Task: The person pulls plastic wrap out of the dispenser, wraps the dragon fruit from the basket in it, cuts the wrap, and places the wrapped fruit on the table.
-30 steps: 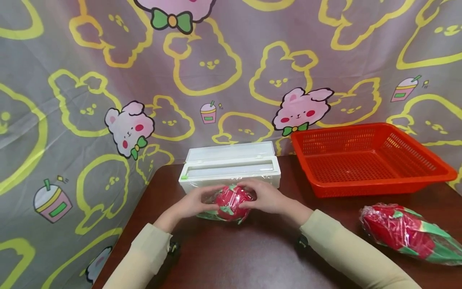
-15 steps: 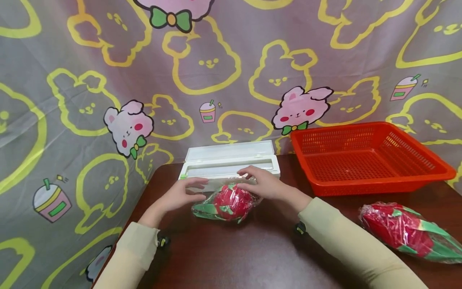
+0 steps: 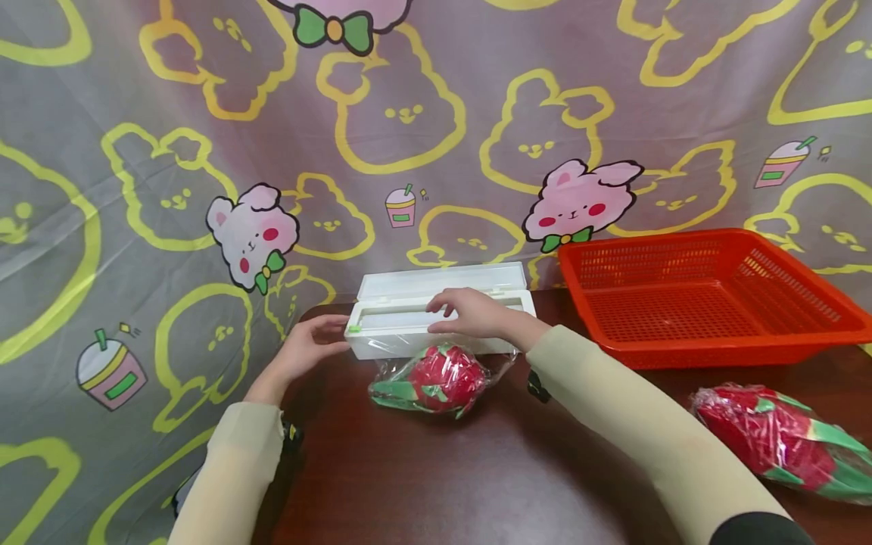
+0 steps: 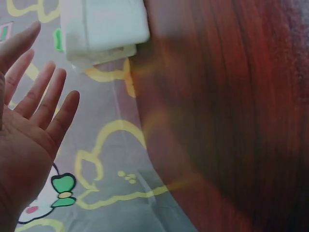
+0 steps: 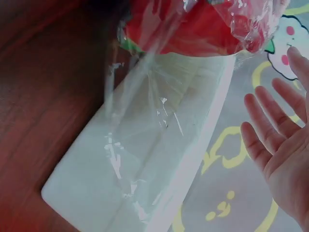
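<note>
A red and green dragon fruit [image 3: 451,376], partly covered in clear cling film, lies before the white cling film dispenser [image 3: 402,347], whose lid [image 3: 443,280] stands raised at the back. Film [image 5: 161,104] stretches from the fruit across the dispenser's front in the right wrist view. My left hand [image 3: 305,350] is at the dispenser's left end, fingers spread loosely; the left wrist view shows its palm with nothing in it. Over the dispenser's opening hovers my right hand [image 3: 470,312], fingers slightly bent and holding nothing.
An orange-red plastic basket [image 3: 715,352] stands at the back right of the dark wooden table [image 3: 436,477]. In front of it lies a second dragon fruit [image 3: 777,439] wrapped in film. A patterned curtain [image 3: 470,174] hangs directly behind and to the left.
Both hands have let go of the dragon fruit. The left hand has moved left to the dispenser's end; the right has risen back over the opening. The fruit stays in front of the dispenser.
</note>
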The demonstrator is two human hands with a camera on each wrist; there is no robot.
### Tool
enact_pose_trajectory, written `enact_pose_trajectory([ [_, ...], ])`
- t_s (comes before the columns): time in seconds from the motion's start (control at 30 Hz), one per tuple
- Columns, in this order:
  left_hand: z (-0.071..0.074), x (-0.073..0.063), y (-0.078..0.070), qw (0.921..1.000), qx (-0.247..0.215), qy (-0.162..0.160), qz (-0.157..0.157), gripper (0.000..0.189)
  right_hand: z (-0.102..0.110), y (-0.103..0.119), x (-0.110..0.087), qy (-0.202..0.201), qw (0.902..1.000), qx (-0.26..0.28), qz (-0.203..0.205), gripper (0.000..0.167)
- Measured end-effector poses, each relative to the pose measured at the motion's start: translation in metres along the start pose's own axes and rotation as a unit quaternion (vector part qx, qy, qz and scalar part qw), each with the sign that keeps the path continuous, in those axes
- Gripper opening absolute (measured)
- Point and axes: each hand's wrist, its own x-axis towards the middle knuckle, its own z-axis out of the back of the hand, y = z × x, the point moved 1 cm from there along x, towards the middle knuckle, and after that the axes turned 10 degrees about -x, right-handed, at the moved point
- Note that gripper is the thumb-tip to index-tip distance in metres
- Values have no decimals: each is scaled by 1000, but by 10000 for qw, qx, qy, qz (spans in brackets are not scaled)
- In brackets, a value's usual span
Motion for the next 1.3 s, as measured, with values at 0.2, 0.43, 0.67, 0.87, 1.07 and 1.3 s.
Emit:
enact_pose_trajectory([
  [0.2,0,9,13,10000,-55,-1,25,49,-3,6,15,152,9996,-197,148,40],
  [0.43,-8,17,24,9989,-281,-78,362,58,-8,6,25,317,9992,-261,1,39],
  [0.67,-18,22,30,9977,-337,-185,566,75,-8,3,33,222,9986,-469,-86,37],
  [0.87,-20,24,30,9962,-201,-341,777,75,-8,3,41,206,9982,-556,-30,36],
  [1.07,-20,25,28,9958,-159,-377,813,79,-6,10,51,336,9972,-669,-23,37],
  [1.3,-20,23,28,9948,-363,-212,928,82,-9,16,60,381,9965,-747,-12,34],
])
